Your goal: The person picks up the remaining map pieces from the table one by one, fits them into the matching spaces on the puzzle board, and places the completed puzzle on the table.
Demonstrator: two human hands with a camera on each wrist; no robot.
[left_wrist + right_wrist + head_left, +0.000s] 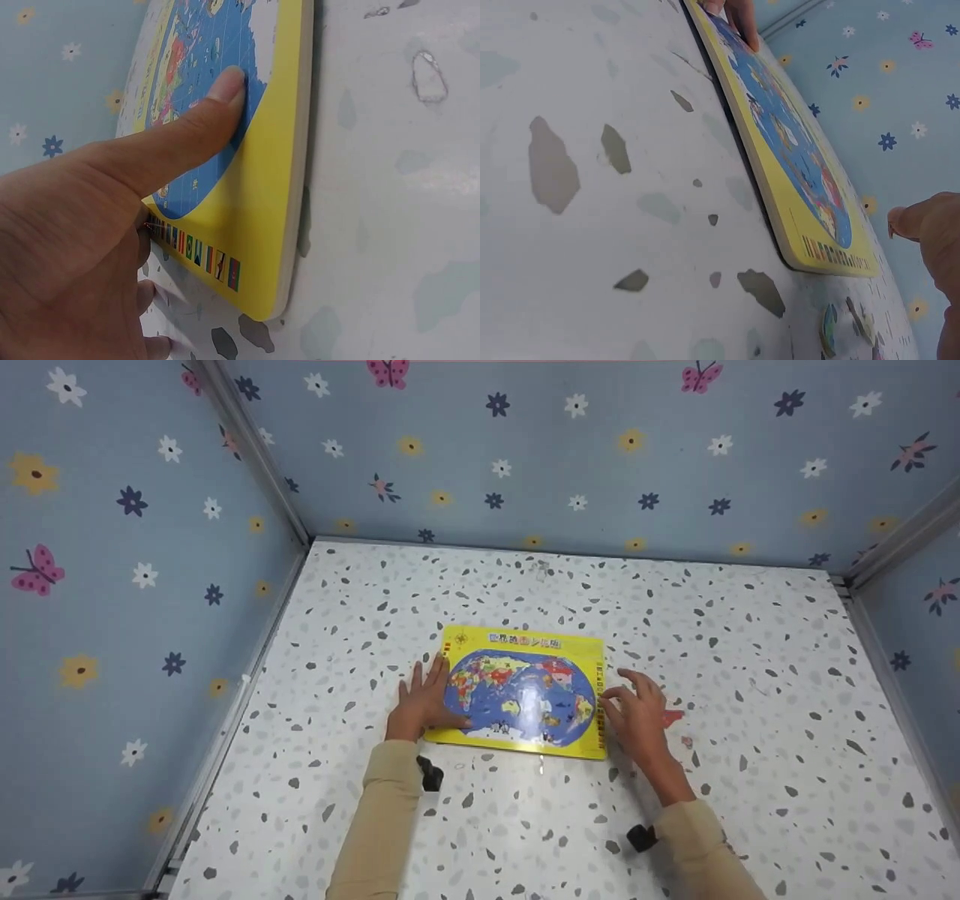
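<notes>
A yellow-bordered world map puzzle board (525, 750) lies on the speckled table. On its left side is my left hand (424, 706), its thumb resting on the printed map and its other fingers spread along the edge. The left wrist view shows that thumb (191, 135) stretched across the board's face. My right hand (637, 716) is by the right edge, with thumb and forefinger close together. Its fingertip (906, 223) appears apart from the board in the right wrist view; whether something small is between the fingers is unclear. A red puzzle piece (673, 718) lies partly behind this hand.
Another small piece (687, 742) lies right of the right hand. Loose pieces (829, 330) also show beyond the board's corner in the right wrist view. Flowered blue panels (525, 457) stand around the table (750, 660).
</notes>
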